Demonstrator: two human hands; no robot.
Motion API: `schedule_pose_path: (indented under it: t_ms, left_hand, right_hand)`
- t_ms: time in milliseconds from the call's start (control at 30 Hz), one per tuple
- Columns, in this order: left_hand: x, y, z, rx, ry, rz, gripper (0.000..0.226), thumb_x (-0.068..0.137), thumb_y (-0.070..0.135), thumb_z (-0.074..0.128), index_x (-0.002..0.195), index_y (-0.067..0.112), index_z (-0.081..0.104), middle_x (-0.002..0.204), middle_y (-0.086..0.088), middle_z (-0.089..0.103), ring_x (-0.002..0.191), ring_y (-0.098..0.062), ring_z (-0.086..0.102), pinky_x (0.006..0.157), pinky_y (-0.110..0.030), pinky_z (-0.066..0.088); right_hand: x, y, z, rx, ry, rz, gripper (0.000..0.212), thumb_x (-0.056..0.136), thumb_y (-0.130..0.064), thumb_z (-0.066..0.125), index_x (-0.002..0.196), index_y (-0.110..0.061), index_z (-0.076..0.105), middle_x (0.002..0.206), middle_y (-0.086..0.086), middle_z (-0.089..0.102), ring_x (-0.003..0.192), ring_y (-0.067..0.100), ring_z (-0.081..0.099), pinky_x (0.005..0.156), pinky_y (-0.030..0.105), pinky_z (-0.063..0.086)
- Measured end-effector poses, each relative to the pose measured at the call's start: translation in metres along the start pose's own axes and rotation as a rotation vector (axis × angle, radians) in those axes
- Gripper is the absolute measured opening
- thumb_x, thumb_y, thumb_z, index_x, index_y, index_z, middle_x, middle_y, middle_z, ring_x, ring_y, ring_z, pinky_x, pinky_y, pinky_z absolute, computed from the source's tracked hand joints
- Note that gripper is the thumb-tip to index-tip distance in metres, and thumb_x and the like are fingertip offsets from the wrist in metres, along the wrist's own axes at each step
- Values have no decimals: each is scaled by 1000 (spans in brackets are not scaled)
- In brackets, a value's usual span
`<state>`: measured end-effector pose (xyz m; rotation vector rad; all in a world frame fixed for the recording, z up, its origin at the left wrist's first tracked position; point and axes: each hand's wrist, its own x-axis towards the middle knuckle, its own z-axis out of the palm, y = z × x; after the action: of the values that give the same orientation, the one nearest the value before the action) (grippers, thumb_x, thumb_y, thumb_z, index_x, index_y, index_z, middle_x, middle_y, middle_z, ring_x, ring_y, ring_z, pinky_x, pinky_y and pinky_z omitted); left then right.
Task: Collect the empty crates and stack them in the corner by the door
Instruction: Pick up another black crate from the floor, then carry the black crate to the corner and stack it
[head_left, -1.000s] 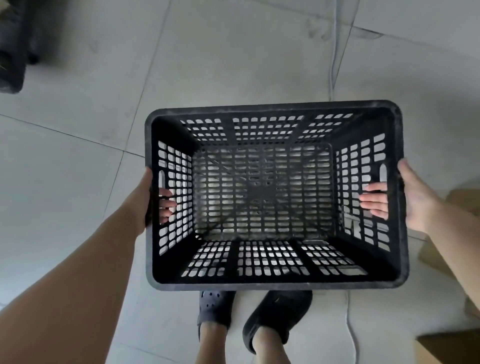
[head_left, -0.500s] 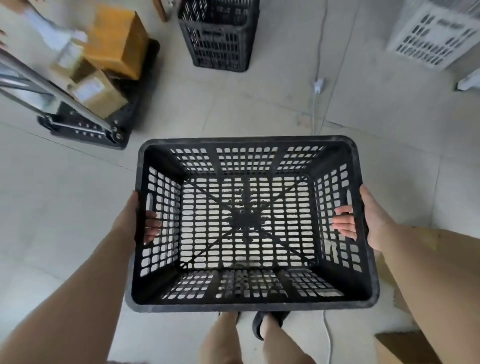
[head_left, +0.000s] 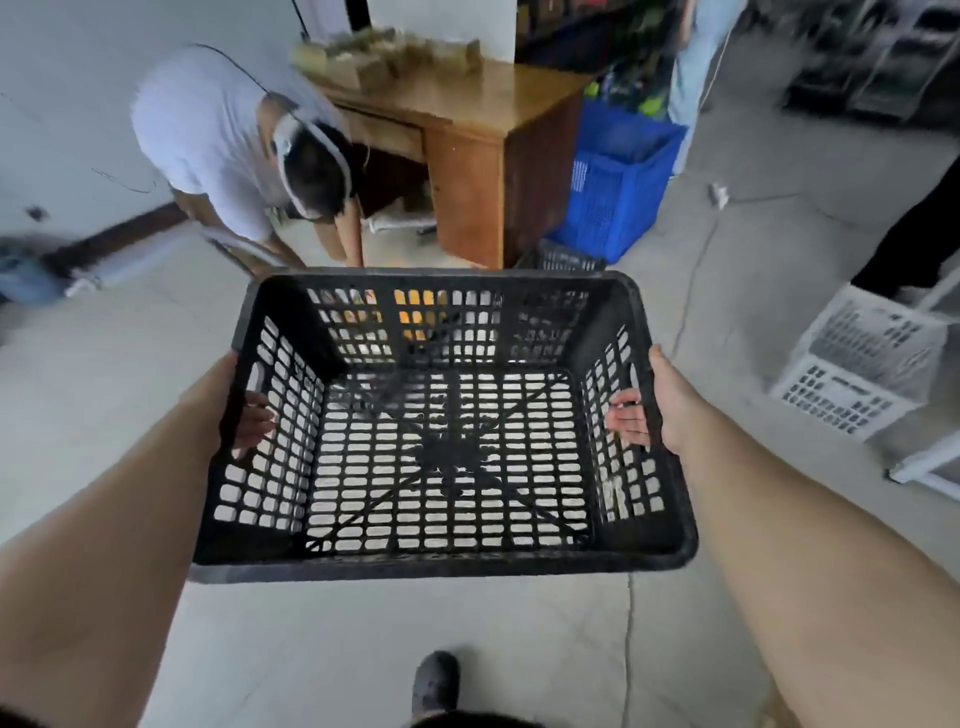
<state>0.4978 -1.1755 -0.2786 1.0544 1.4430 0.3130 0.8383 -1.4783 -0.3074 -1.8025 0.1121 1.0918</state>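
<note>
Black crate (head_left: 441, 421): empty, carried level above the floor, short of the wooden desk (head_left: 467, 156). Left hand (head_left: 228, 410) and right hand (head_left: 660, 405) grip opposite side handles, fingers curled through the slots, likely for balance. White crate (head_left: 857, 364): right of the desk, uncollected.

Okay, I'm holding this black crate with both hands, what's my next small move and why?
Probably steer slightly right while carrying. Both hands, left and right, grip the empty black crate by its side handles, and a bending person stands directly ahead beside the wooden desk; no door is visible yet.
</note>
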Motion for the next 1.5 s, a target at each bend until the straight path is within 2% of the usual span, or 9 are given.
schedule_pose_path:
  t_ms: [100,200,267,367,500,600,800,1267,1500]
  left_hand:
    - [-31,11,-27,-49,54,77,65,88,69,28,67,9,42,37,-6,47,29,-19,49,54,-26,32]
    - [-54,12,-53,-105,122,126,65,91,65,30,70,6,45,63,-13,45,56,-25,49,58,-26,36]
    - [-64,10,-73,-141,181,151,65,92,64,31,72,5,47,67,-12,46,61,-25,49,61,-29,39]
    - [-75,7,-111,-209,258,166,66,89,67,34,70,6,48,60,-11,48,44,-23,53,53,-26,43]
    - [-86,-2,-170,-260,379,186,67,89,66,35,75,3,50,68,-14,53,27,-17,53,38,-19,47]
    - [-91,-12,-219,-294,451,196,68,89,67,37,75,2,51,47,-13,57,26,-16,52,35,-19,47]
    - [-94,-34,-313,-407,556,223,67,84,71,43,66,7,44,32,-6,45,21,-16,42,30,-15,37]
    - [-60,-62,-463,-478,867,137,58,87,60,51,71,5,53,34,-3,53,27,-14,51,33,-19,46]
    - [3,-54,-521,-545,958,84,57,84,59,54,69,4,52,32,-2,48,25,-14,45,34,-18,38]
  right_hand:
    - [-23,-38,15,-42,-22,-96,83,87,-77,24,80,-3,60,50,12,65,41,22,64,55,31,48]
    - [-40,-68,36,-106,-55,-167,84,86,-78,24,80,-3,60,49,11,64,48,23,63,54,30,49]
    - [-49,-86,55,-138,-82,-204,84,86,-78,24,78,-3,60,46,10,63,43,22,63,54,29,49]
    - [-62,-108,91,-183,-128,-248,83,86,-78,23,75,-3,57,42,9,60,32,18,59,53,29,46]
    - [-76,-123,155,-246,-204,-292,84,86,-78,21,77,-3,56,44,10,60,34,19,59,54,30,45]
    - [-87,-128,210,-293,-269,-303,85,82,-82,24,77,-3,56,54,11,62,45,21,60,54,29,47]
    - [-100,-127,321,-361,-394,-304,86,80,-83,27,77,-2,55,43,10,59,33,19,57,40,23,49]
    - [-99,-112,561,-429,-581,-290,80,85,-79,26,68,-5,53,39,8,55,29,17,54,37,18,44]
    - [-66,-142,683,-530,-625,-269,76,80,-81,35,69,-8,54,44,7,56,33,17,51,40,18,46]
